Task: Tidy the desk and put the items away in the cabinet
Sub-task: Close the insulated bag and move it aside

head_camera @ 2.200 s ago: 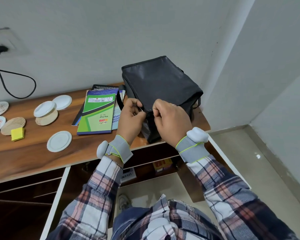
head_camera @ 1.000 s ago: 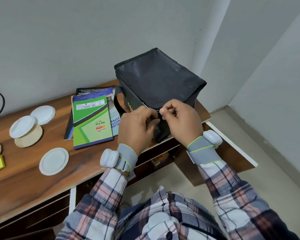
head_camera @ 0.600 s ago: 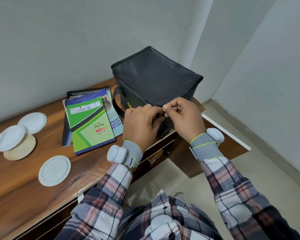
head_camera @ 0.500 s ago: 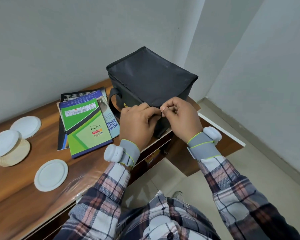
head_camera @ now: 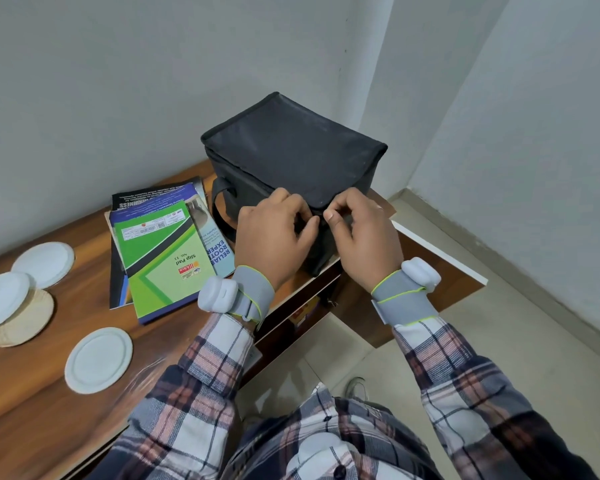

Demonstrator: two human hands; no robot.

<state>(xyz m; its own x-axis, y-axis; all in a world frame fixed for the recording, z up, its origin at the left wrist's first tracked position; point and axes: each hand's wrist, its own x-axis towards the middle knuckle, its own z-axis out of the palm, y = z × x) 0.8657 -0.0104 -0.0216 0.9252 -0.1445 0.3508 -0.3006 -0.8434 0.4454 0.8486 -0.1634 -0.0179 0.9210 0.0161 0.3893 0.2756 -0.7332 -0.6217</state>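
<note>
Risk first: black bag [head_camera: 291, 157] sits at the right front corner of the desk [head_camera: 32, 393], its near bottom corner right at the edge above the floor; a hard tug at the seam could drag it off; soft fabric could snag or bunch in the closure if pulled crooked; booklets [head_camera: 160, 258] lie just beside the bag's handle side, so a shove that way would skew them. Left hand [head_camera: 274, 237] has fingers curled, gripping the bag's front upper edge; right hand [head_camera: 364, 237] pinches something small at the same seam, thumb against forefinger; the tab itself is hidden, probably a zip pull. Bag looks boxy, matte black, soft-sided; flat lid lies down on top; loop handle on its left side; likely sags if lifted by one edge.
</note>
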